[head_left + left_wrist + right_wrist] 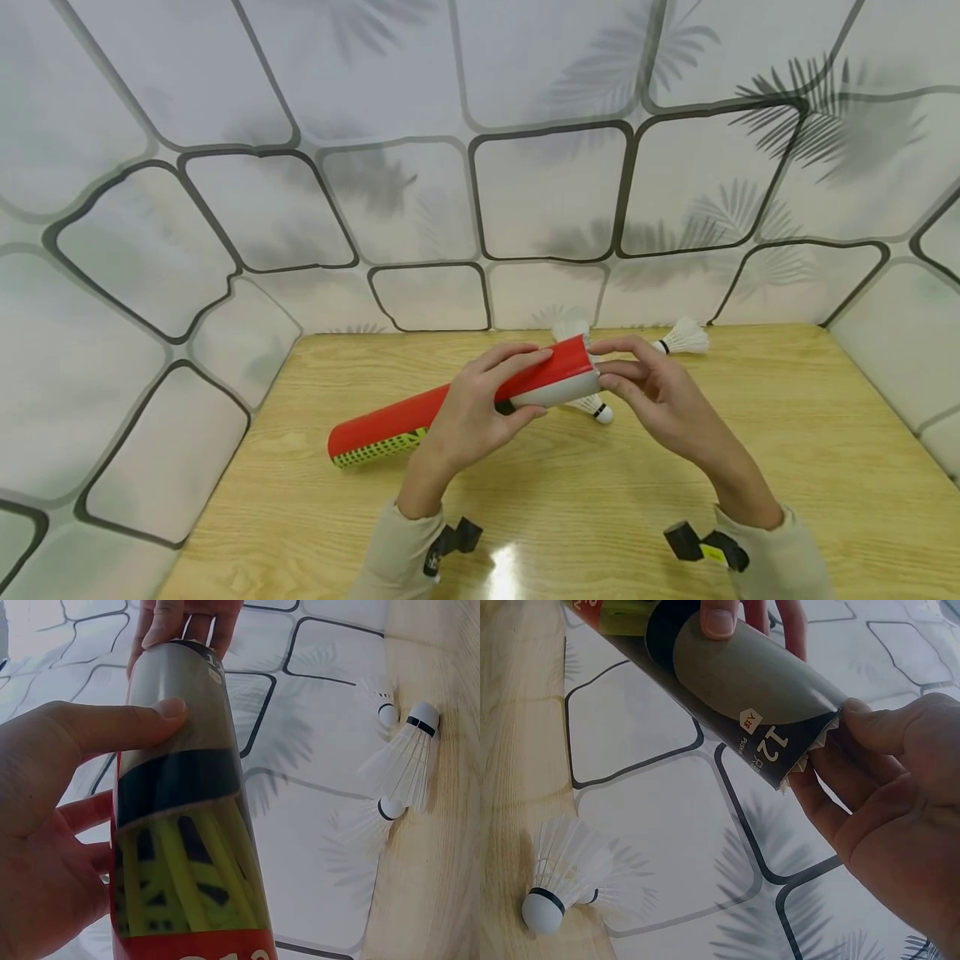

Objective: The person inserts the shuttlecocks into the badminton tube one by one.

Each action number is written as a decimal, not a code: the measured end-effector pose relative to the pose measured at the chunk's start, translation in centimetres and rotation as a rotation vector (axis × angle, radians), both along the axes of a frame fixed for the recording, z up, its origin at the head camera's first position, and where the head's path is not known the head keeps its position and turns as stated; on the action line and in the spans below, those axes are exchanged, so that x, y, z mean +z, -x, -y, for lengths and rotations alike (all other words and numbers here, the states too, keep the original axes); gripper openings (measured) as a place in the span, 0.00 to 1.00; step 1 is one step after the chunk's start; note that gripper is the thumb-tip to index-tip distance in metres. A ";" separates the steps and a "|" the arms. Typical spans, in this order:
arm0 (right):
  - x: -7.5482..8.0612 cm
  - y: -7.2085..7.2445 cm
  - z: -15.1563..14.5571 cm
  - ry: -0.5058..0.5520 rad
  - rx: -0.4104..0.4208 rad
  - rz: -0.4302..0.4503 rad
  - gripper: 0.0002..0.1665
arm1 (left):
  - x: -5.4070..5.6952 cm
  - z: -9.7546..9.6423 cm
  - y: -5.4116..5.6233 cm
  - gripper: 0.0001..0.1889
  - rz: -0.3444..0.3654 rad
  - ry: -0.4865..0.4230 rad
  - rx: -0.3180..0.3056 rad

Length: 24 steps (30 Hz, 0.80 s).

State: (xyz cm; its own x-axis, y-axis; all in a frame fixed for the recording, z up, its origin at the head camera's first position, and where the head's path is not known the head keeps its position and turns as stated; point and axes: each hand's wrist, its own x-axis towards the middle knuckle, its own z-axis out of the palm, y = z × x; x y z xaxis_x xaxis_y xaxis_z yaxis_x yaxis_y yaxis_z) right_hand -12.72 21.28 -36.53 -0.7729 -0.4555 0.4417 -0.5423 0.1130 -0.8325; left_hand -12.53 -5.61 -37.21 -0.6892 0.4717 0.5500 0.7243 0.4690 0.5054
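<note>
A red, grey and yellow-green shuttlecock tube lies slanted across my left hand, its mouth toward the right. My left fingers and thumb wrap round the tube near that end, the thumb lying on its grey part. At the mouth, the jagged white feather tips of a shuttlecock stick out slightly past the rim. My right hand pinches these tips, thumb on one side and fingers on the other. The rest of this shuttlecock is hidden inside the tube.
Behind the tube on the wooden table lie three white shuttlecocks: a near one, one partly covered and one to the right. A patterned wall covering rises along the table's back edge.
</note>
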 end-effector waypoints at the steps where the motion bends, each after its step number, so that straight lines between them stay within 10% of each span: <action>1: 0.0 0.0 0.0 -0.004 0.009 0.002 0.21 | 0.0 0.0 0.0 0.34 0.001 0.000 -0.001; 24: -0.6 0.4 0.1 -0.007 0.112 0.011 0.20 | 0.0 0.0 0.2 0.33 0.005 0.016 -0.010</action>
